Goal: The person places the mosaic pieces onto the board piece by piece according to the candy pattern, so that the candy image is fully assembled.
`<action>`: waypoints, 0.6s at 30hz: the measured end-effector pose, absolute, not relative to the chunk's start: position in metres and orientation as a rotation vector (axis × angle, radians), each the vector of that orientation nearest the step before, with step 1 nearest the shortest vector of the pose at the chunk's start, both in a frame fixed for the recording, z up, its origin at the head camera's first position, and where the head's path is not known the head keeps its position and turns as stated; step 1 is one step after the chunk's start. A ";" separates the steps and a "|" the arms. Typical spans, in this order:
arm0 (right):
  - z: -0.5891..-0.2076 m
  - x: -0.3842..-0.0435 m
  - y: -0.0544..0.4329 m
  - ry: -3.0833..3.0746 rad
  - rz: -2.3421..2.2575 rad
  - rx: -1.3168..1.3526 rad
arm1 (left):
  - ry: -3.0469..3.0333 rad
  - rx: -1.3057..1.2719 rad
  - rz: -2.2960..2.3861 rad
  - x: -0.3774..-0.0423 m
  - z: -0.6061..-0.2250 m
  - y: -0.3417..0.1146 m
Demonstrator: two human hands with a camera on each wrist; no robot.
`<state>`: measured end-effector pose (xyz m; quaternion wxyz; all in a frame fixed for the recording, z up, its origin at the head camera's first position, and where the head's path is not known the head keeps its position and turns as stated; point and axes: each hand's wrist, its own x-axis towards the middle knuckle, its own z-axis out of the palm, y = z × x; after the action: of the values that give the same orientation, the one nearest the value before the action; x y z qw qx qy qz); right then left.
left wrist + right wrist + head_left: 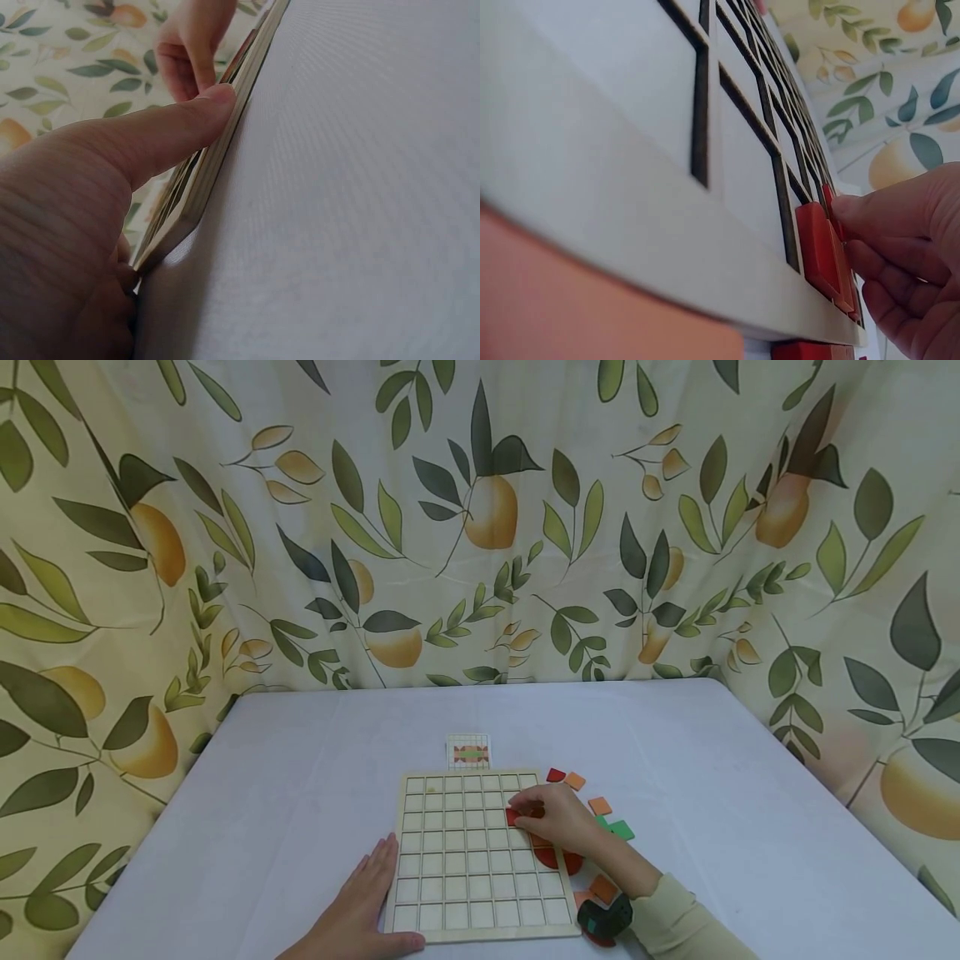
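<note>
A wooden grid board (455,866) lies on the table in the head view. My left hand (365,891) rests along its left side with straight fingers, the thumb on the front edge; in the left wrist view that thumb (180,124) lies across the board's rim. Over the board's right part, my right hand (558,816) pinches a small red tile (512,817) at a grid cell. The right wrist view shows thumb and fingertip at the red tile (829,201), beyond a thicker red piece (817,247) on the grid. My right hand partly hides the pieces beneath it.
Behind the board lies a small card (468,752) with a candy-like pattern. Along the board's right side are orange tiles (600,806), green tiles (622,830), and red rounded pieces (573,863). A patterned curtain (450,527) hangs behind the white-covered table (300,760).
</note>
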<state>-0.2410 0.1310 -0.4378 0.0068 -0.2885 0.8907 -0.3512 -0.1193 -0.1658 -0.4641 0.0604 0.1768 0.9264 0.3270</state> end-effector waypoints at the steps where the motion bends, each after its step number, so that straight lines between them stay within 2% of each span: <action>1: -0.438 -0.241 0.131 2.787 -1.098 -0.898 | 2.805 0.533 0.986 -0.119 -0.464 -0.166; 10: -0.436 -0.242 0.147 2.795 -1.206 -0.848 | 2.815 0.499 0.949 -0.120 -0.463 -0.164; 18: -0.431 -0.241 0.166 2.874 -1.156 -0.613 | 2.825 0.509 0.943 -0.120 -0.462 -0.164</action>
<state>-0.2410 0.1655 -0.4315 -0.0080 -0.1943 0.9101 -0.3660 -0.1197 -0.1645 -0.4624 0.0600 0.1681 0.9333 0.3117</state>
